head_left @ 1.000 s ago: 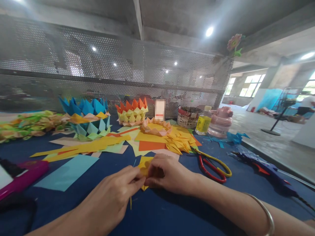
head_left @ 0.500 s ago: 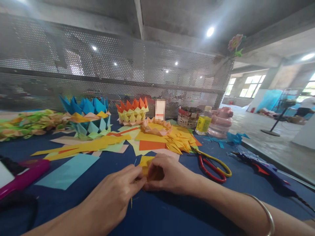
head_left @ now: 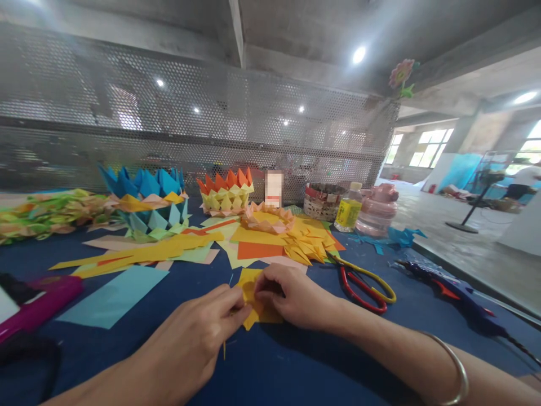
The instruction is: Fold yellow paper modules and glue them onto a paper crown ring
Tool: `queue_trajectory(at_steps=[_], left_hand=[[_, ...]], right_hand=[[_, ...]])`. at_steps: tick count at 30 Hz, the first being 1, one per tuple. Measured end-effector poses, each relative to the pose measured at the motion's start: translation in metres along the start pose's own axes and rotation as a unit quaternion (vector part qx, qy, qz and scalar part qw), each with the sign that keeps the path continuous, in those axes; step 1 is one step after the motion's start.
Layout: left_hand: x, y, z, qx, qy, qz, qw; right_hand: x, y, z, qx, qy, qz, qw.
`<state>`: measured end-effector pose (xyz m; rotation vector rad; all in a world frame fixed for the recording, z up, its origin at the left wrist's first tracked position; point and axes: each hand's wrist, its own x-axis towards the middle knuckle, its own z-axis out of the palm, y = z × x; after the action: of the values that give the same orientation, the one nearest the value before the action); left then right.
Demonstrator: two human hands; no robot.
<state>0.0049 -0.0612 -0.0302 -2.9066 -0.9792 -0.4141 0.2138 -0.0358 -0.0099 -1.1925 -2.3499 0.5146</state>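
Observation:
A piece of yellow folded paper (head_left: 251, 277) lies on the dark blue tabletop between my two hands. My left hand (head_left: 207, 321) is closed, its thumb and index finger pinching the paper's left edge. From the right, my right hand (head_left: 298, 296) curls over the same paper with its fingertips closed on it, near the left fingertips. Part of the sheet is hidden under the right hand, while a lower corner shows below the fingers. A thin yellow sliver (head_left: 224, 351) sticks out beneath my left hand.
Red-and-yellow-handled scissors (head_left: 366, 293) and a dark blue glue gun (head_left: 459, 299) lie at right. Behind are folded yellow pieces (head_left: 308, 245), a pink paper ring (head_left: 268, 219), paper crowns (head_left: 152, 206) and bottles (head_left: 349, 208). A light blue sheet (head_left: 114, 296) and a magenta tool (head_left: 46, 307) lie left.
My right fingers have lifted and drawn back slightly, and more of the yellow paper's lower part now shows flat on the table. My left hand keeps nearly the same place.

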Motion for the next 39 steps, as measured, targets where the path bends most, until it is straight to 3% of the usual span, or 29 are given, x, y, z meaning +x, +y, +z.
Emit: queue_trajectory(at_steps=[6, 29, 39], left_hand=[[0.000, 0.003, -0.001, 0.004, 0.004, -0.011, 1.000], [-0.022, -0.005, 0.005, 0.118, 0.051, 0.103, 0.986], [-0.020, -0.006, 0.001, 0.099, -0.007, 0.086, 0.991]], right_hand=[[-0.001, 0.001, 0.002, -0.011, 0.000, -0.009, 1.000], [0.000, 0.000, 0.001, -0.014, -0.001, -0.020, 1.000], [-0.002, -0.002, -0.003, -0.034, 0.002, -0.012, 0.999]])
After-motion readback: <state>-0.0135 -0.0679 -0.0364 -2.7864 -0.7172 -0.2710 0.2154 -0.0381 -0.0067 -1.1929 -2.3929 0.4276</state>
